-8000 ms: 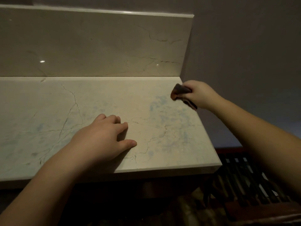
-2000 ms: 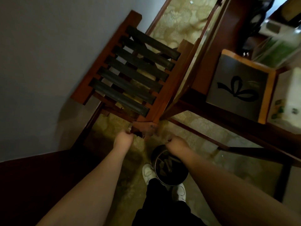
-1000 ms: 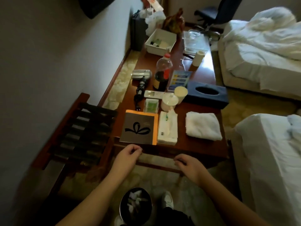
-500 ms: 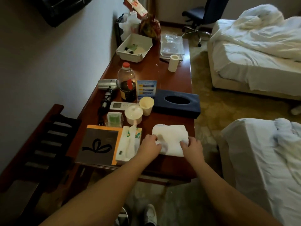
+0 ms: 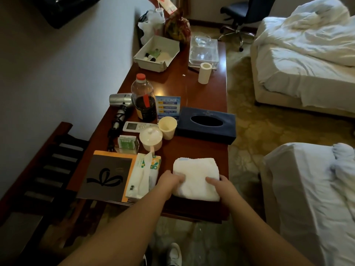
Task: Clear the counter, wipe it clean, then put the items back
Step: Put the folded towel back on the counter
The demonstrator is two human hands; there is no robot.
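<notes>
A folded white towel [image 5: 196, 175] lies near the front edge of a dark wooden desk [image 5: 207, 93]. My left hand [image 5: 170, 180] grips the towel's left side, fingers on top. My right hand [image 5: 220, 184] holds its right side, thumb on top and fingers round the edge. Beside the towel lie a tissue pack [image 5: 144, 177] and a dark folder with a bow print [image 5: 107, 177]. Behind them stand a lidded cup [image 5: 150, 138], a paper cup [image 5: 167, 127], a blue tissue box [image 5: 206, 124], a remote [image 5: 134, 126], a soy-sauce bottle [image 5: 144, 98] and a hair dryer [image 5: 120, 101].
Farther back on the desk are a white tray of toiletries [image 5: 157, 53], a clear glass tray [image 5: 203, 52] and a paper roll [image 5: 204, 72]. A slatted luggage rack [image 5: 48, 169] stands at the left. Two beds [image 5: 307, 54] fill the right side, and an office chair [image 5: 244, 18] is at the back.
I turned from the marble counter and the bin to the desk. Both hands reached the towel and now close on its sides.
</notes>
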